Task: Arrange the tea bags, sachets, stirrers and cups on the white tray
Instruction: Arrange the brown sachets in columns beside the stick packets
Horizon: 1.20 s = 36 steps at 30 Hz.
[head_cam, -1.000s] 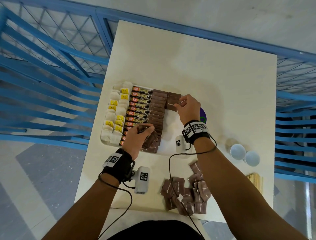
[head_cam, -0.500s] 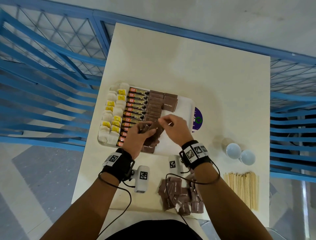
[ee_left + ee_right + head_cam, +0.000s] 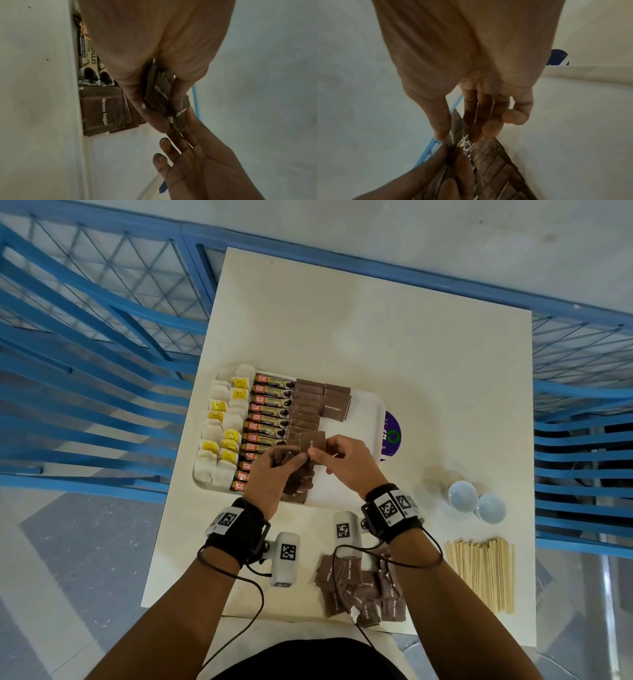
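The white tray [image 3: 363, 412] holds tea bags [image 3: 219, 436] on its left, coffee granule sticks [image 3: 270, 409] beside them and rows of brown sugar sachets [image 3: 310, 405]. Over the tray's near part my left hand [image 3: 274, 470] grips a small bunch of brown sugar sachets [image 3: 157, 94]. My right hand [image 3: 342, 463] pinches one brown sachet [image 3: 312, 443] between thumb and forefinger, right at the left hand's bunch. Loose sachets [image 3: 359, 587] lie in a heap near the table's front edge. Wooden stirrers [image 3: 479, 570] and two white cups [image 3: 476, 501] sit on the table to the right.
The tray's right half shows bare white plastic. A purple round sticker [image 3: 392, 433] lies beside the tray's right rim. Blue chairs [image 3: 85, 364] flank the cream table [image 3: 376, 320] on the left and right. The table's far half [image 3: 342, 313] carries nothing.
My right hand has come back from the far sachet row to the left hand and now pinches a sachet from its bunch. The left hand stayed over the tray's near part.
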Each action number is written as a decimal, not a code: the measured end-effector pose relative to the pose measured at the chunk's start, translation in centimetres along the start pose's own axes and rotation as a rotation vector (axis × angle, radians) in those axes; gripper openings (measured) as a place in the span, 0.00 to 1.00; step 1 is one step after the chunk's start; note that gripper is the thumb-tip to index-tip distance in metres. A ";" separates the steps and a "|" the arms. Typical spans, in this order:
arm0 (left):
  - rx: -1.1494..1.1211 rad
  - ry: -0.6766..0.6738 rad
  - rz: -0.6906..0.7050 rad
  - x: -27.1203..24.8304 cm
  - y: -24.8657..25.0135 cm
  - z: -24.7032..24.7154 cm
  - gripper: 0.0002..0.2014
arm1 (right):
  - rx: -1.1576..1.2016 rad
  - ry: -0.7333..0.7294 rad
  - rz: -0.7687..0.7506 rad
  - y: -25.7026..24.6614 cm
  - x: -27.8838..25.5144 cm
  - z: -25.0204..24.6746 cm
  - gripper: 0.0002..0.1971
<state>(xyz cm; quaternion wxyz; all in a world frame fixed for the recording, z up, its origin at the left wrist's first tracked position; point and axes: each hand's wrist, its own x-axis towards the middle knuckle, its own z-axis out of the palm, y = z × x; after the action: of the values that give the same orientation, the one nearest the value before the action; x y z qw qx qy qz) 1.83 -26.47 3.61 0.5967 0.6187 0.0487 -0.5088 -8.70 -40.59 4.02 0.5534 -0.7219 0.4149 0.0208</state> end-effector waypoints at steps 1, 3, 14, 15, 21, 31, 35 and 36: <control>0.002 0.015 -0.005 0.1 0.0 0.0 0.11 | -0.017 -0.028 -0.016 0.2 -0.1 0.0 0.11; 0.042 0.048 -0.017 0.3 0.1 -0.1 0.11 | -0.025 -0.063 -0.040 0.3 -0.2 -0.1 0.07; 0.041 0.096 -0.078 1.0 1.0 -0.7 0.08 | -0.163 -0.059 -0.092 -0.9 2.4 -3.6 0.05; 0.037 0.097 -0.090 1.1 1.0 -0.8 0.08 | -0.191 0.002 -0.087 -0.9 3.1 -4.1 0.06; 0.034 0.092 -0.153 1.2 0.9 -1.2 0.11 | -0.494 0.138 -0.097 -0.4 6.7 -5.2 0.08; 0.043 0.035 -0.191 1.8 0.7 -1.3 0.07 | -0.411 0.279 -0.093 0.3 8.5 -3.3 0.10; 0.078 -0.037 -0.175 1.8 0.5 -1.4 0.13 | -0.400 0.319 -0.087 0.5 8.5 -3.1 0.12; 0.080 -0.056 -0.168 1.8 0.4 -1.4 0.13 | -0.394 0.324 -0.089 0.6 8.5 -3.1 0.12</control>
<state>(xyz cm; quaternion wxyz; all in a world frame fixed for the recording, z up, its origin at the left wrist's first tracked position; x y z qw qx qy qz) 3.76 -26.49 2.34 0.5280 0.6212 0.0635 -0.5756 -4.82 -48.08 0.56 0.3286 -0.8273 0.4540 -0.0389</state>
